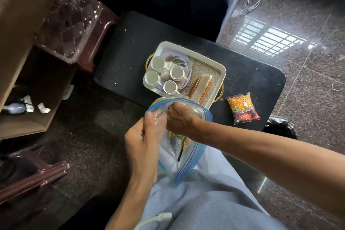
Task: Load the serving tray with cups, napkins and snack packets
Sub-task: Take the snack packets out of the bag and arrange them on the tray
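Observation:
A white serving tray [220, 70] with gold handles rests on a dark low table [134, 46]. Several white cups [158, 63] stand in its left half, and a napkin holder with napkins [202, 87] lies in its right half. A snack packet labelled Mixture [242, 108] lies on the table right of the tray. Over my lap I hold a clear zip bag with blue edges [188, 162]; snack packets [179, 142] show inside. My left hand [143, 142] grips the bag's left rim. My right hand [180, 117] pinches the bag's mouth from the right.
A brown stool with a clear plastic cover [71, 24] stands left of the table. A wooden shelf [28, 99] with small items is at far left. A dark sofa [211, 0] is behind the table, and polished stone floor [298, 61] lies to the right.

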Demonstrator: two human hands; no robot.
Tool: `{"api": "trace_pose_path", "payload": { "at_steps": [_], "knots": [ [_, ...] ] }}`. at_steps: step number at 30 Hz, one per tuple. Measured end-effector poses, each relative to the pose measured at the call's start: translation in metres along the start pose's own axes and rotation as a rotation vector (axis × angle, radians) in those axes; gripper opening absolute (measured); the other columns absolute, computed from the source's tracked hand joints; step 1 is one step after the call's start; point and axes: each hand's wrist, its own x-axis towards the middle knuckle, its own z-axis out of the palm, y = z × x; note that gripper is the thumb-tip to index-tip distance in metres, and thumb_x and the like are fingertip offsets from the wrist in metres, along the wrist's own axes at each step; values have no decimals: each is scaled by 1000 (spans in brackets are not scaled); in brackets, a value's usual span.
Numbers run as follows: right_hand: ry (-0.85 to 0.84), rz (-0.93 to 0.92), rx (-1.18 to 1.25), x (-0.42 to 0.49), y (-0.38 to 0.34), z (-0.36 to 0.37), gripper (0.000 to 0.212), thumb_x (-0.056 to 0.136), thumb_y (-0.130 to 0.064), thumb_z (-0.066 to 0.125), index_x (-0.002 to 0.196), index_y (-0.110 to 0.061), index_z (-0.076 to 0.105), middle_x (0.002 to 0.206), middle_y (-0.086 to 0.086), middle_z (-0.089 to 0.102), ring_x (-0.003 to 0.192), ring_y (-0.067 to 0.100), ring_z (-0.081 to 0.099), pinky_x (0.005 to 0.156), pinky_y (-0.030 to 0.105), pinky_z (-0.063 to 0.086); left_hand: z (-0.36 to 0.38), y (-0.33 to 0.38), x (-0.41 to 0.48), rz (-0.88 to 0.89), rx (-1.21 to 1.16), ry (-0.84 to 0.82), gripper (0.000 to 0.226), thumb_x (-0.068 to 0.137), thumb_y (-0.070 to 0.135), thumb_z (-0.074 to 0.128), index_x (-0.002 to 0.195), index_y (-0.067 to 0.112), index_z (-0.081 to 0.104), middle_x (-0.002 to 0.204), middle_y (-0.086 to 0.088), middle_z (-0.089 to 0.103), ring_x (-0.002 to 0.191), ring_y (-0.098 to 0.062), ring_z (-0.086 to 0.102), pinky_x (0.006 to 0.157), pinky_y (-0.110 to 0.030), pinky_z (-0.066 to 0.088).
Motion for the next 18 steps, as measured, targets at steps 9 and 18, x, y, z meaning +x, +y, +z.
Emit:
{"api": "trace_pose_path", "payload": {
  "at_steps": [9,18],
  "knots": [
    [241,-134,238,-48,5,-49,28,102,-17,38,118,-20,62,104,4,68,95,31,64,81,41,46,-18,0,-2,82,103,23,33,107,31,46,109,19,77,105,-1,80,107,-21,74,92,-37,59],
    [645,11,628,-114,32,-83,32,99,-19,55,130,-17,62,118,3,69,95,29,65,79,43,52,-37,17,18,-86,-115,-24,38,107,30,42,111,7,72,96,-5,81,87,-14,78,72,-23,61]
  ]
}}
